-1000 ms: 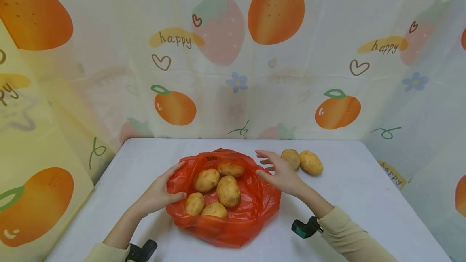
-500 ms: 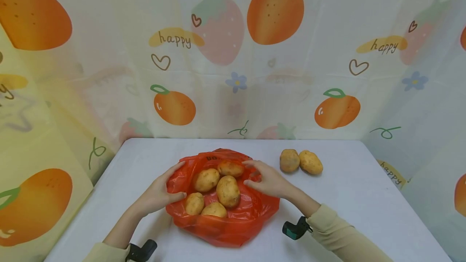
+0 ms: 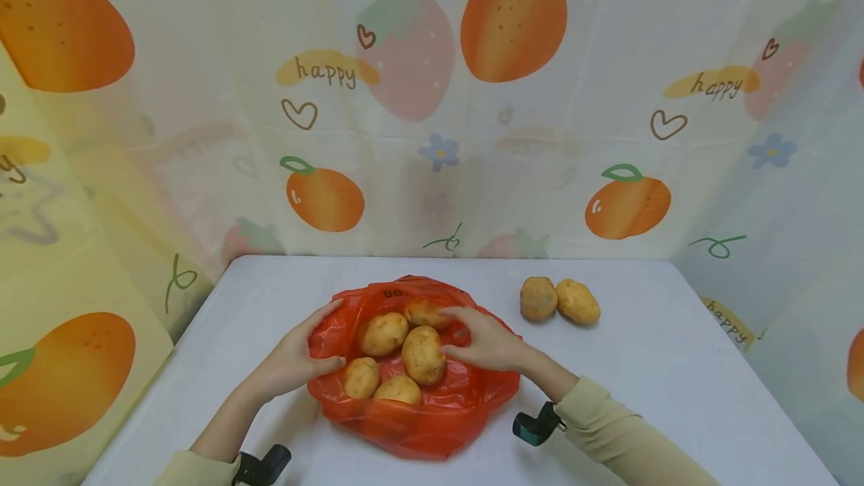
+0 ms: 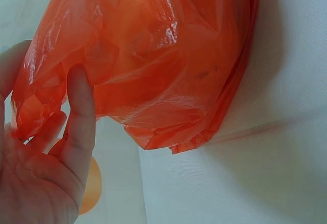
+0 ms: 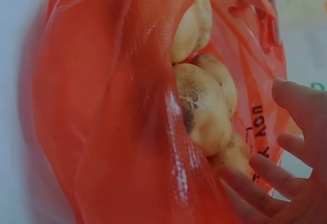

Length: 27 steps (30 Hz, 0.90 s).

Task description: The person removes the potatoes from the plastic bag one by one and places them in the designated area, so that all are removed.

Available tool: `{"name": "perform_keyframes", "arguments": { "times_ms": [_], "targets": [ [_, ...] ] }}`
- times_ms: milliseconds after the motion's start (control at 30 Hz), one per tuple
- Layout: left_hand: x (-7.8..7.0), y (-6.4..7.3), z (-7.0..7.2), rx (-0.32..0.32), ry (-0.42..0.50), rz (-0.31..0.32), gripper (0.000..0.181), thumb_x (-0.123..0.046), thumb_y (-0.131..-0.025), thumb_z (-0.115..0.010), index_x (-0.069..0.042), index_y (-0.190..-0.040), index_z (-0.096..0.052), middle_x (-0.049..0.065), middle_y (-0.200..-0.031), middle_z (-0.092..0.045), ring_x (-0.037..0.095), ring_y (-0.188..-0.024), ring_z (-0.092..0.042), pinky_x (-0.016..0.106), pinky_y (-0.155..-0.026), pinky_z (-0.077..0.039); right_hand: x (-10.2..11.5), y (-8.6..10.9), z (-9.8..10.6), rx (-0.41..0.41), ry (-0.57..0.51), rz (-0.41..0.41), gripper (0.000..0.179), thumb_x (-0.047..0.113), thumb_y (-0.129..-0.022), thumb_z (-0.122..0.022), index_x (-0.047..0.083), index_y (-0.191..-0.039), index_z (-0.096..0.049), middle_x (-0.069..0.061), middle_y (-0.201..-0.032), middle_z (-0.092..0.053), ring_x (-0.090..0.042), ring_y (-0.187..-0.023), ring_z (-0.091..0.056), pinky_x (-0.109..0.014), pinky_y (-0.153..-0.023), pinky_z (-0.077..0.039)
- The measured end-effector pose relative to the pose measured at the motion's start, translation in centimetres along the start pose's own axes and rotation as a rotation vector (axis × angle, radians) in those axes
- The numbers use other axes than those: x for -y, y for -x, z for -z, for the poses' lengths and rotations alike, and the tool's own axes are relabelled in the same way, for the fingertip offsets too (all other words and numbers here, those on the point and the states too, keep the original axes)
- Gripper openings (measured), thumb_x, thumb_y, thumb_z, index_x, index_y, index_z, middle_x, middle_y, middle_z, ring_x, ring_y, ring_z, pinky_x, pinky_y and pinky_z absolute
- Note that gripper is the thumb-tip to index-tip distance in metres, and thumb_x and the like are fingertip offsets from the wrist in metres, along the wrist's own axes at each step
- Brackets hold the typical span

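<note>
A red plastic bag [image 3: 432, 430] stands with its mouth spread wide in the head view, several potatoes [image 3: 382, 334] lying inside. My left hand [image 3: 290, 358] holds the bag's left edge, its thumb over the rim; in the left wrist view the bag's film [image 4: 168, 70] runs between thumb and fingers. My right hand [image 3: 489, 340] reaches over the right rim into the mouth. Its parted fingers [image 5: 255, 188] hang beside the rearmost potato [image 3: 425, 313], and its thumb comes close to the large middle potato [image 3: 424, 356]. Nothing is gripped by that hand.
Two more potatoes, a darker one [image 3: 538, 298] and a yellower one [image 3: 577, 301], lie side by side on the white table [image 3: 648, 366], behind and right of the bag. A fruit-printed curtain [image 3: 526, 193] rises behind the table.
My right hand has moved left and slightly down, from in front of the two loose potatoes to inside the bag's mouth. My left hand and the bag have stayed nearly in place.
</note>
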<state>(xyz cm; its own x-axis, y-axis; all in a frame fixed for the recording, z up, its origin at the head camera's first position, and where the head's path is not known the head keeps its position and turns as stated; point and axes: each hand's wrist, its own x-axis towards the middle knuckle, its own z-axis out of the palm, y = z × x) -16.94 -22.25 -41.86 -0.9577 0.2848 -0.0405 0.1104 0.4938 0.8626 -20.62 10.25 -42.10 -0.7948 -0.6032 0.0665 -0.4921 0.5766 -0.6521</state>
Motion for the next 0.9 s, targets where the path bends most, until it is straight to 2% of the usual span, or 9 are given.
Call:
{"name": "perform_keyframes", "arguments": {
  "times_ms": [200,433,900],
  "targets": [
    [-0.1,0.0,0.0,0.001,0.014,0.010,0.082,-0.013,-0.077,-0.072,-0.032,-0.143,-0.027,0.009,-0.139,-0.039,0.034,-0.115,-0.046,0.037,-0.078,-0.055,-0.1,-0.1,-0.6,0.048,-0.005,-0.035,0.060,0.030,-0.085,-0.066,0.011,-0.136,-0.041,-0.005,-0.133,-0.048,-0.021,-0.115,-0.050,-0.039,-0.094,-0.046],
    [0.1,-0.1,0.0,0.004,0.013,0.012,0.083,-0.017,-0.076,-0.074,-0.033,-0.143,-0.027,0.009,-0.138,-0.039,0.033,-0.115,-0.047,0.037,-0.078,-0.055,-0.9,-0.3,-1.4,0.092,-0.042,-0.014,0.064,0.031,-0.084,-0.066,0.011,-0.138,-0.037,-0.006,-0.131,-0.050,-0.022,-0.115,-0.050,-0.039,-0.094,-0.046],
    [0.0,0.0,0.0,0.005,0.012,0.025,0.083,-0.019,-0.076,-0.075,-0.032,-0.143,-0.028,0.009,-0.139,-0.039,0.033,-0.116,-0.046,0.037,-0.078,-0.054,-1.1,-0.4,-2.8,0.121,-0.013,-0.051,0.071,0.039,-0.083,-0.065,0.014,-0.141,-0.033,-0.003,-0.131,-0.051,-0.019,-0.117,-0.050,-0.039,-0.097,-0.044]
  ]
}}
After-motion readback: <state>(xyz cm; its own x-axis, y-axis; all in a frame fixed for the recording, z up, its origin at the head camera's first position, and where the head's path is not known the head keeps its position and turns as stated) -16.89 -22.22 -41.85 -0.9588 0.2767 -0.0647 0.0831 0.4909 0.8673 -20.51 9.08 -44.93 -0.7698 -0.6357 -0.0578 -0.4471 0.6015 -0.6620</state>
